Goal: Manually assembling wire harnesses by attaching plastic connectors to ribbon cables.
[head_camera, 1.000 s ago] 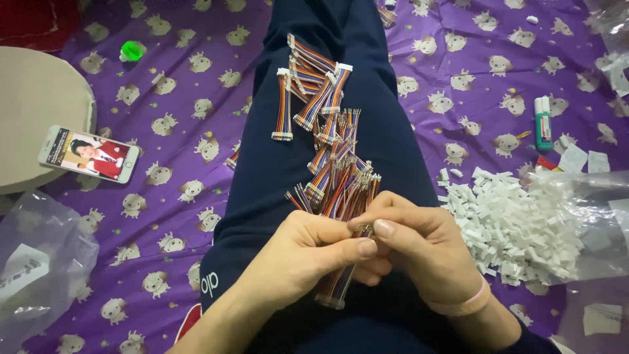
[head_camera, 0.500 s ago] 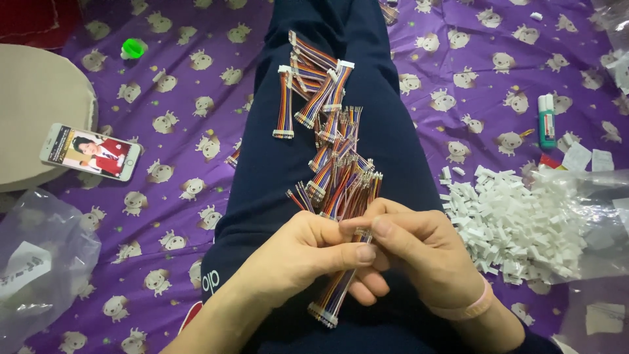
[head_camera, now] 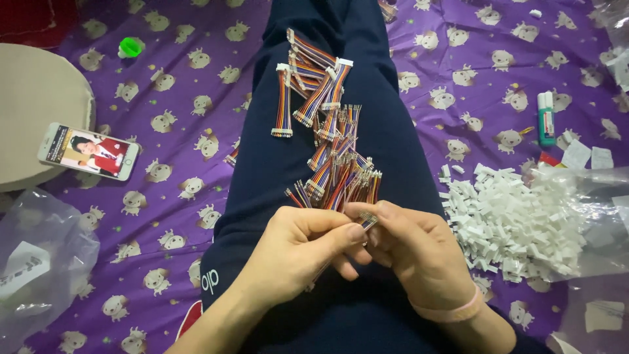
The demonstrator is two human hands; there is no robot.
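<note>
Rainbow wire strip (head_camera: 367, 221) (mostly hidden) pinched between left hand (head_camera: 308, 246) and right hand (head_camera: 416, 252).

The wire bundles (head_camera: 327, 144) on the dark matt cloth of the trouser leg (head_camera: 367, 131) look like thin, smooth plastic-coated strands in many colours, some ending in small white plastic plugs. Right of the leg, a heap of matt white plastic connectors (head_camera: 511, 223) spills from a clear, glossy, crinkled plastic bag (head_camera: 590, 196). Left of it, a phone (head_camera: 88, 151) with a glossy screen lies on soft, matt purple printed cloth (head_camera: 177, 196).
</note>
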